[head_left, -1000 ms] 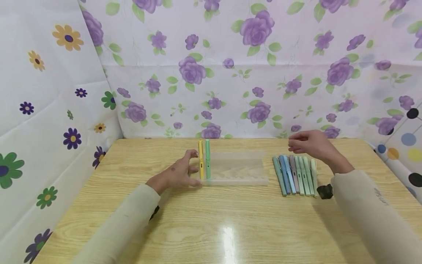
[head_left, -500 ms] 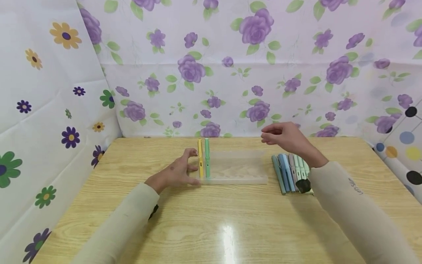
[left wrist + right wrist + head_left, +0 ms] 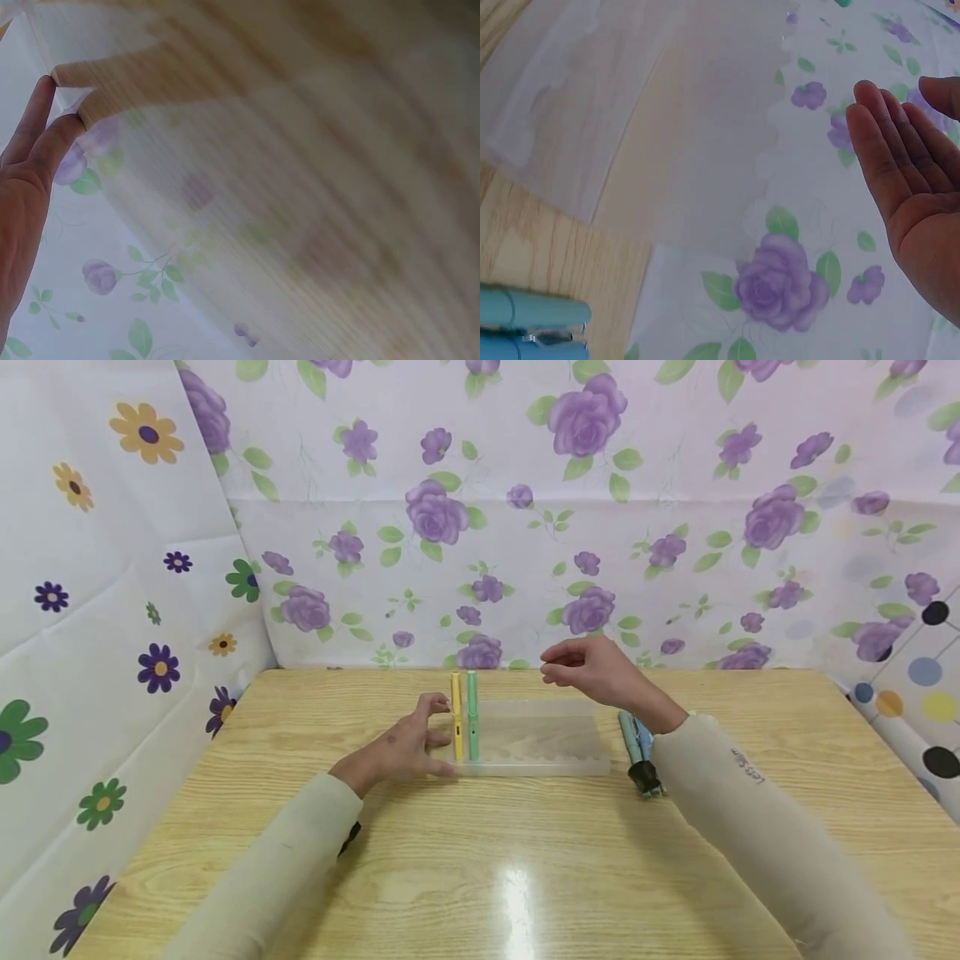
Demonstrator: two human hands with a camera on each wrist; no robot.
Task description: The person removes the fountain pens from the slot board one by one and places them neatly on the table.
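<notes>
A clear plastic pen rack [image 3: 540, 768] lies on the table, with a yellow pen [image 3: 457, 727] and a green pen [image 3: 473, 718] side by side at its left end. My left hand [image 3: 408, 743] grips that end, thumb at the front edge, other fingers farther back. In the left wrist view, fingertips meet the edge of the clear plastic. My right hand [image 3: 596, 670] hovers over the rack's back right part, fingers extended together and thumb apart in the right wrist view, with nothing between them. Beyond the rack's right end lie a teal pen [image 3: 532, 307] and a blue pen [image 3: 532, 350].
The right forearm's sleeve [image 3: 720, 777] covers most of the pen row, and a black wrist-worn piece [image 3: 642, 775] overlaps the pens' near ends. Flowered cloth [image 3: 517, 552] hangs along the back of the wooden table [image 3: 420, 877], with another on the left side.
My right hand has moved left, from above the loose pens to over the rack, its forearm now hiding most of them. The left hand and the two racked pens have stayed put.
</notes>
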